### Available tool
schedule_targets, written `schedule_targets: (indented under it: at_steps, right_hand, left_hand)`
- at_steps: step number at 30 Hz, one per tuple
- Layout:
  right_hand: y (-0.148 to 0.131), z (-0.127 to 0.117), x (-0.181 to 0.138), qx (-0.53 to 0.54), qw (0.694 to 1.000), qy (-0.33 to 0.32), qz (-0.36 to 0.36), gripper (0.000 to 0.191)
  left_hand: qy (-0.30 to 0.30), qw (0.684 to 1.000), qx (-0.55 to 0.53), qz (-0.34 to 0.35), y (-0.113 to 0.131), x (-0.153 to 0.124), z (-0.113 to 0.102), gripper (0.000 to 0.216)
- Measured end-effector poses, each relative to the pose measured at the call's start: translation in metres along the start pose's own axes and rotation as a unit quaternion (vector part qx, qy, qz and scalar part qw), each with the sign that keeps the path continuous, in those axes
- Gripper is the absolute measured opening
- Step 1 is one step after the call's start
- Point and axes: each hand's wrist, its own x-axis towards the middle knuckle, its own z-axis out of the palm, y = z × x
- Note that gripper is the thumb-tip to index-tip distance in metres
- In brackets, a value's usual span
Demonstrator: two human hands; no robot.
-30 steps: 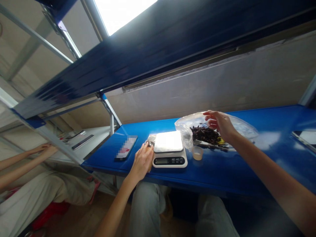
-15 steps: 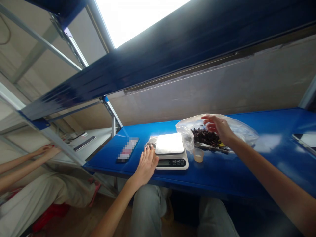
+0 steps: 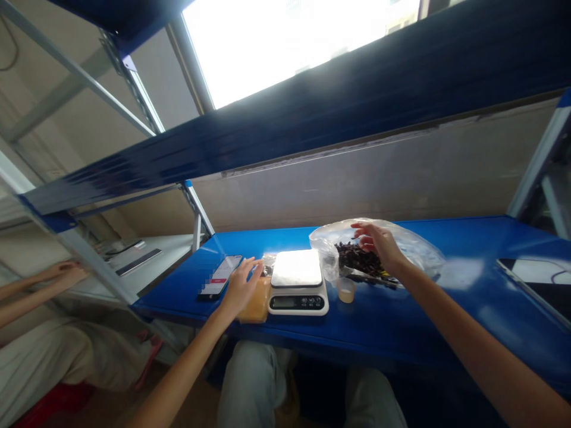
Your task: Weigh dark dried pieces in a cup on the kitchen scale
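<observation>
Forearms of a co-worker enter my head view at far left, cut off by the frame; the co-worker's hands (image 3: 69,270) overlap, and I cannot tell what they hold. On the blue desk (image 3: 428,333) I see a phone (image 3: 222,278), screen up, its left part pixelated. Next comes the left hand (image 3: 241,286), fingers apart, over a brown packet (image 3: 255,303) and hiding part of it; contact is unclear to me. Behind the packet, a crumpled clear wrapper (image 3: 268,263) is half hidden by the scale (image 3: 298,291), whose display I cannot read. Just right of the scale stands a small translucent cup (image 3: 346,289), its contents hard to make out. Behind the cup, dark pieces (image 3: 354,255) lie heaped at a clear plastic bag (image 3: 328,255); I cannot tell whether inside or on top. The right hand (image 3: 377,244) hangs above the heap, fingers bent and slightly apart, covering some of it. A yellow scrap (image 3: 384,273) peeks out below the wrist. At far right, the frame cuts off a flat, glossy device (image 3: 535,291).
</observation>
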Motion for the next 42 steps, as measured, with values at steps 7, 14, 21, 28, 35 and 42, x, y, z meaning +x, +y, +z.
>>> schedule_targets:
  at_steps: [7,14,21,28,35,42]
  right_hand:
    - [0.002,-0.003,0.005,-0.002,1.000,0.029,0.012,0.037]
    - [0.003,-0.002,0.006,0.000,0.999,0.032,0.001,0.042]
    - [0.009,-0.004,0.008,-0.029,0.999,0.024,-0.009,0.044]
    - [0.024,-0.012,0.006,-0.254,0.934,0.116,-0.222,0.033]
    - [0.025,0.007,-0.049,-0.342,0.837,-0.035,-0.426,0.020]
    - [-0.013,0.050,-0.144,-0.234,0.934,-0.232,-0.141,0.041]
  left_hand:
    - [-0.014,0.985,0.134,-0.110,-0.016,0.054,0.008,0.052]
    - [-0.041,0.990,0.107,-0.077,-0.024,0.065,0.004,0.039]
    - [0.163,0.985,0.001,-0.055,-0.015,0.051,-0.008,0.032]
    - [0.191,0.953,-0.235,-0.021,0.040,-0.007,-0.005,0.037]
    - [0.217,0.901,-0.371,-0.064,0.066,-0.079,0.023,0.039]
    - [0.093,0.924,-0.369,0.033,0.090,-0.113,0.032,0.026]
